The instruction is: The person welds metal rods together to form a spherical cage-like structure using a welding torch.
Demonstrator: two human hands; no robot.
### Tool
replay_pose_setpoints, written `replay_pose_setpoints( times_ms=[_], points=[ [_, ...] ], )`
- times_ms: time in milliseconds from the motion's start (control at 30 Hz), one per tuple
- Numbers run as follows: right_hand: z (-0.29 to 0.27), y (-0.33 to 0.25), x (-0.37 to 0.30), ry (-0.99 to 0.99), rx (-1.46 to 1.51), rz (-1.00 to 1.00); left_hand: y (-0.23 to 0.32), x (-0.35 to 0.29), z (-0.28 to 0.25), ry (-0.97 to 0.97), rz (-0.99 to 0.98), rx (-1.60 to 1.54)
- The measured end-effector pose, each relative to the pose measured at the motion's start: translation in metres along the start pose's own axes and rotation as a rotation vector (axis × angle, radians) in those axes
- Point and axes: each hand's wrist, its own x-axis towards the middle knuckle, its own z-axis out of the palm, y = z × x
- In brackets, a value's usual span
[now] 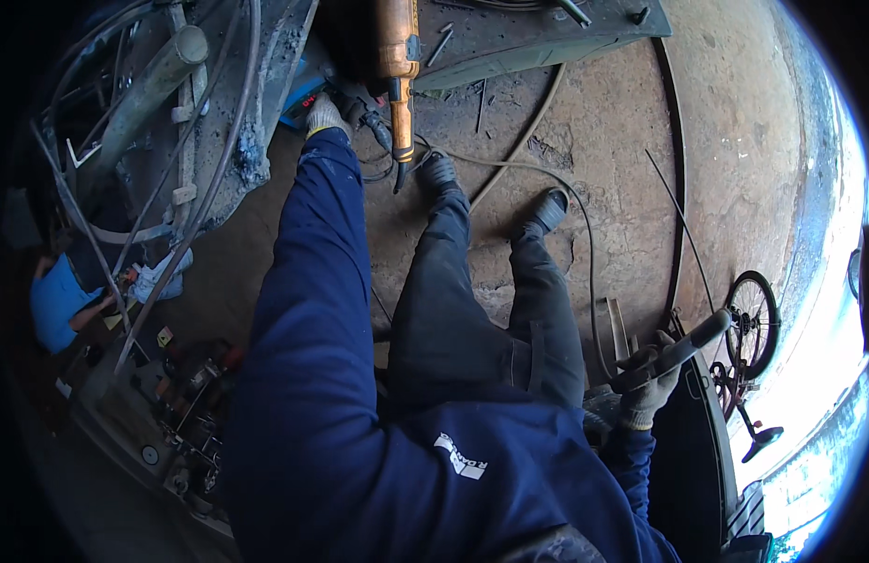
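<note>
My left hand [327,116], in a pale knitted glove, reaches far forward to the front of a blue welding machine [297,98] with a red lit display. Its fingers look drawn together at the panel; what they grip is hidden. Beside it is a dark cable plug [374,129]. Low on the right, my gloved right hand [648,387] is closed round a dark electrode holder [690,343]. From the holder's tip a thin welding rod [679,220] points forward. A cable [592,253] runs from near this hand across the floor.
An orange power tool [397,56] juts over the floor from the dark metal bench [547,47]. A heavy steel frame [256,103] with hanging cables stands at left. A person in blue [57,305] is beyond it. A bicycle [752,328] stands at right.
</note>
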Motion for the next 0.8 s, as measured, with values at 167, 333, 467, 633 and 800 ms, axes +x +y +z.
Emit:
replay_pose_setpoints(
  times_ms=[167, 333, 467, 633, 800],
  points=[
    [-0.001, -0.008, 0.013, -0.056, 0.007, 0.013, -0.009, 0.028, -0.016, -0.116, 0.15, -0.012],
    [0.004, -0.01, 0.02, -0.05, -0.003, -0.005, -0.041, 0.003, -0.023, -0.008, 0.079, -0.27],
    [0.0, -0.006, 0.026, -0.078, 0.0, -0.043, -0.051, -0.01, -0.029, 0.006, 0.074, -0.266],
    [0.001, -0.009, 0.026, -0.062, 0.03, 0.001, -0.032, -0.018, -0.013, 0.038, 0.088, -0.199],
    [0.0, -0.01, 0.025, -0.073, 0.051, -0.018, -0.044, -0.036, -0.035, 0.028, 0.098, -0.042]
  ],
)
